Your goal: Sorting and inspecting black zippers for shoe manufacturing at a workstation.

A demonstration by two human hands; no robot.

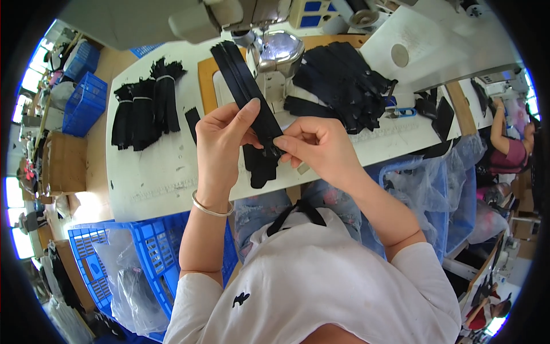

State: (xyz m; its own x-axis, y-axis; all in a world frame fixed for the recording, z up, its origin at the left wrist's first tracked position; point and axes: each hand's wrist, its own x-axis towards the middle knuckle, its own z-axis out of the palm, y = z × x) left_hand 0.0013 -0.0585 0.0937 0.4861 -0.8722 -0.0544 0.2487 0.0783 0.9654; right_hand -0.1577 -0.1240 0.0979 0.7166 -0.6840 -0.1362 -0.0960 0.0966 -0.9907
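Note:
A black zipper [239,74] is held up over the front of the white table [154,178], slanting from upper left to lower right. My left hand [226,126] pinches it partway along, thumb on top. At its lower end my right hand [318,143] grips it between thumb and fingers, close to the dark slider. Below the hands more black zipper tape [260,169] lies bunched near the table edge. Behind the zipper stands a sewing machine [279,51]. A heap of black zippers [344,83] is spread to its right.
Tied bundles of black zippers [137,112] lie at the table's left. Blue-handled thread snips [404,112] rest right of the heap. Blue crates [152,252] with plastic bags stand below the table on the left; a blue bin [444,195] is at right. Another person [507,143] sits far right.

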